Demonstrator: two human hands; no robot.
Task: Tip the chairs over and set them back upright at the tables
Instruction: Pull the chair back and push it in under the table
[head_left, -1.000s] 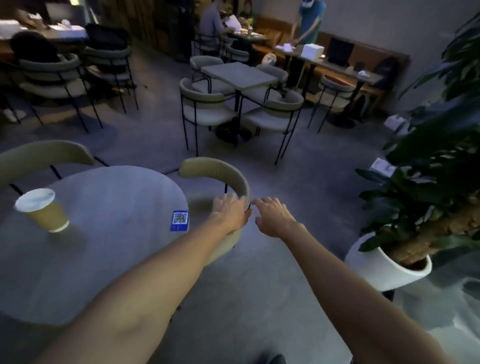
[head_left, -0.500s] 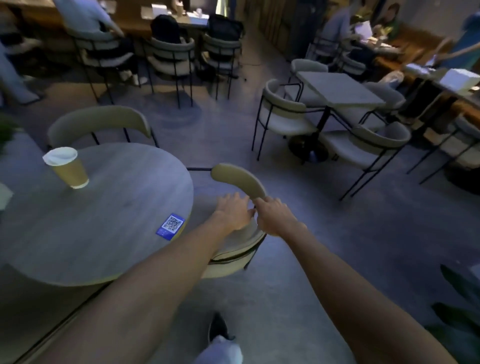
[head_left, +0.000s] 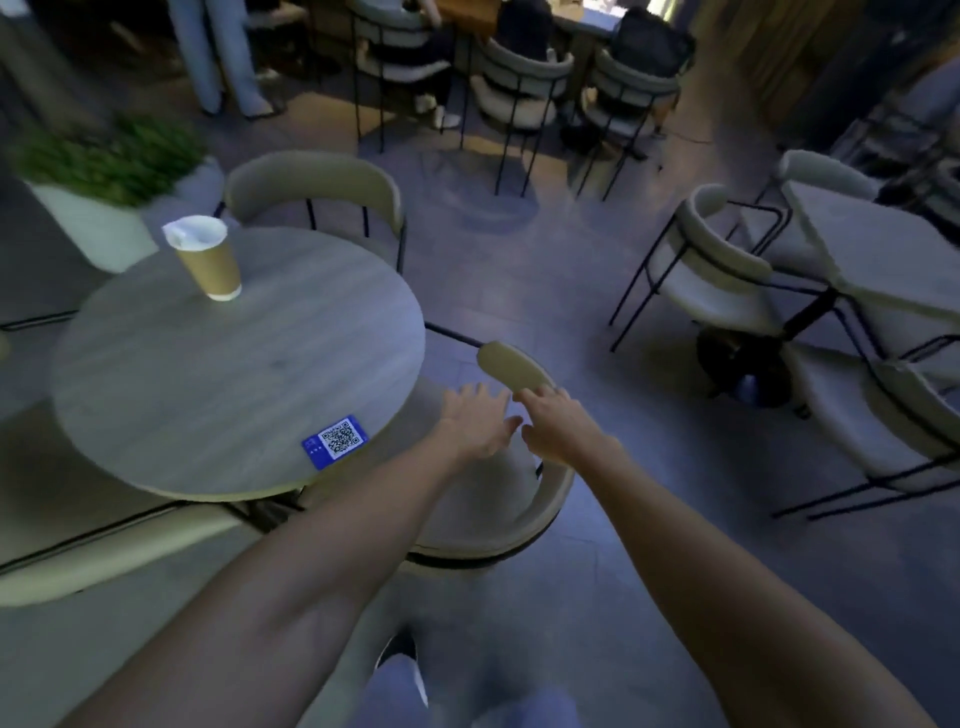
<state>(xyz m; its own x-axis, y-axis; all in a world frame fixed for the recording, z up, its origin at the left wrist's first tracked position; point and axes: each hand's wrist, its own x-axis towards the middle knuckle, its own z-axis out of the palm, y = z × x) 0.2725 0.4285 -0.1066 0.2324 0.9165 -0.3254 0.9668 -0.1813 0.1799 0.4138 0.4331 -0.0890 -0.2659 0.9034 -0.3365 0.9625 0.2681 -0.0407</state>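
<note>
A beige chair with a curved backrest (head_left: 511, 370) and black metal frame stands upright, its seat (head_left: 483, 519) against the edge of the round wooden table (head_left: 234, 374). My left hand (head_left: 478, 422) hovers over the seat just inside the backrest, fingers spread and holding nothing. My right hand (head_left: 563, 428) lies flat on the backrest's top, fingers stretched out and not wrapped around it. A second beige chair (head_left: 317, 189) stands upright at the table's far side.
A lidded paper cup (head_left: 205, 257) and a blue QR sticker (head_left: 335, 440) are on the round table. A white planter (head_left: 93, 228) stands at the left. A square table (head_left: 883, 249) with several chairs is at the right. Seated people fill the back.
Both hands gripped the backrest's top before; now the fingers have loosened and spread. The chair sits closer to the round table, and my view has swung left.
</note>
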